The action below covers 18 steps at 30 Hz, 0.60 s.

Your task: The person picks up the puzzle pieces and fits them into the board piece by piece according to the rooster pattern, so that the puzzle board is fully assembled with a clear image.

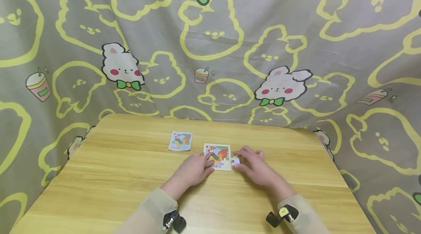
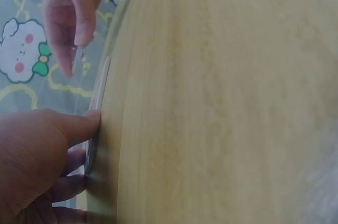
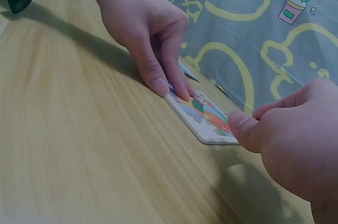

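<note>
A small jigsaw puzzle (image 1: pixel 221 153) with a colourful rooster picture and a pale border lies flat on the table. My left hand (image 1: pixel 194 168) rests on its left side, fingers on the picture and thumb at the near edge. To the right of the puzzle, my right hand (image 1: pixel 254 164) pinches a pale lilac puzzle piece (image 1: pixel 235 161) between thumb and fingers, right beside the border. The left wrist view shows this piece (image 2: pixel 77 56) edge-on. In the right wrist view, the right hand (image 3: pixel 296 134) overlaps the puzzle's corner and hides the piece.
A card (image 1: pixel 180 141) with a matching rooster picture lies behind and left of the puzzle. The wooden table (image 1: pixel 115 175) ends at a grey curtain (image 1: pixel 158 37) with cartoon prints. Black camera mounts (image 1: pixel 174 221) sit on both wrists over the sleeves.
</note>
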Tool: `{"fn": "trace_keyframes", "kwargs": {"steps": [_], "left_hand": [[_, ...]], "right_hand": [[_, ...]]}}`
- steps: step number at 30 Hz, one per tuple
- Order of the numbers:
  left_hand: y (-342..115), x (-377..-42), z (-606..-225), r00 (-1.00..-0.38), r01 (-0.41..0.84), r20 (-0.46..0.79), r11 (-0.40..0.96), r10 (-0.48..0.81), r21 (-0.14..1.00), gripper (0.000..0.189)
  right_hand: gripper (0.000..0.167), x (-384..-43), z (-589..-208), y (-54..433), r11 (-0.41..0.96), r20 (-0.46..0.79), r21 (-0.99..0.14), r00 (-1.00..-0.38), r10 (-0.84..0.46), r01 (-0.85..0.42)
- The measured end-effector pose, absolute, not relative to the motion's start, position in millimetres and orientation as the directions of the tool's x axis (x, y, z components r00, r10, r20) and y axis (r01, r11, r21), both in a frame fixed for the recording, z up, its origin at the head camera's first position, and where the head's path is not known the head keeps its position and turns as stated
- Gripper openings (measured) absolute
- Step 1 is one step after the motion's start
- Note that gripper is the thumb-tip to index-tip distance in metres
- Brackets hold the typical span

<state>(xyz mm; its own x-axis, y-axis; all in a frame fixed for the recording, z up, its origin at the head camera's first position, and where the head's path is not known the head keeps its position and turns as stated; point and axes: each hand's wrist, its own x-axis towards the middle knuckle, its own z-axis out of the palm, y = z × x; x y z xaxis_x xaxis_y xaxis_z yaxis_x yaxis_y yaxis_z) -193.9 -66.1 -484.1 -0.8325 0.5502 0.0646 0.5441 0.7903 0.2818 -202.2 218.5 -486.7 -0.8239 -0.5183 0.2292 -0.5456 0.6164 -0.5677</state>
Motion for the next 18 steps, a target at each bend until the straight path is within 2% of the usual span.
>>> {"fn": "trace_keyframes", "kwargs": {"steps": [8, 18], "left_hand": [[-65, -193, -484, -0.836, 0.537, 0.054, 0.795, 0.546, 0.282, 0.039], [-64, -194, -483, -0.836, 0.540, 0.047, 0.803, 0.547, 0.252, 0.040]], "right_hand": [[0.044, -206, -493, 206, 0.589, 0.244, -0.574, -0.805, -0.541, -0.570], [0.042, -206, -494, 196, 0.617, 0.228, -0.539, -0.805, -0.548, -0.573]]}}
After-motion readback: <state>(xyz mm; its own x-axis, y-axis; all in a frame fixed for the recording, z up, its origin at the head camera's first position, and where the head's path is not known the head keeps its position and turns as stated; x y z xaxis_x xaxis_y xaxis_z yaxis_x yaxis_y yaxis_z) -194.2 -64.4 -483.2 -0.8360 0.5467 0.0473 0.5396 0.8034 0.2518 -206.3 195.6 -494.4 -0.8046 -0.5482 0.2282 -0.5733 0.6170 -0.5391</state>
